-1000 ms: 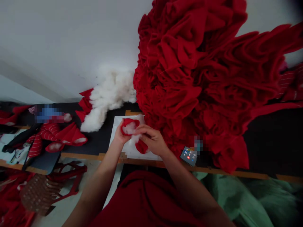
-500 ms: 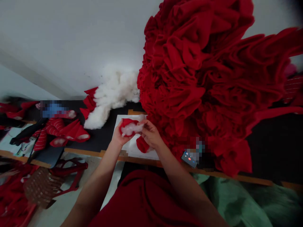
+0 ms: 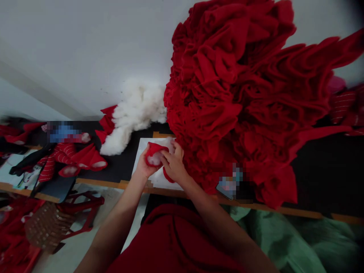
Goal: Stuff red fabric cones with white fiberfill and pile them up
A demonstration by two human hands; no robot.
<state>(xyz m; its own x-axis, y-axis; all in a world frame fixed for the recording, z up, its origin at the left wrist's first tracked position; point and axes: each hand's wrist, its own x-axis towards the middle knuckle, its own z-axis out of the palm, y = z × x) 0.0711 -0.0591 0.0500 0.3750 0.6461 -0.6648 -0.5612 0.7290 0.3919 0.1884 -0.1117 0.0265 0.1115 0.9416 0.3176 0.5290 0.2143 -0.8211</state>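
My left hand [image 3: 143, 167] grips a small red fabric piece [image 3: 154, 150] by its open mouth, white stuffing [image 3: 155, 159] showing inside it. My right hand [image 3: 174, 164] is closed against that opening, its fingers pressed onto the stuffing. Both hands hover over a white sheet [image 3: 142, 148] on the dark table [image 3: 122, 167]. A loose heap of white stuffing [image 3: 133, 113] lies farther back on the left. A tall pile of red fabric pieces [image 3: 241, 94] rises just right of my hands.
A phone [image 3: 226, 185] lies near the table's front edge beside the red pile. Stuffed red pieces [image 3: 82, 161] lie on the table at left. A red plastic chair [image 3: 57, 220] stands below left. Green cloth [image 3: 284, 242] lies at lower right.
My right hand, which held a wisp of stuffing just outside the red piece, has moved in and pressed against its opening. The left hand keeps its grip.
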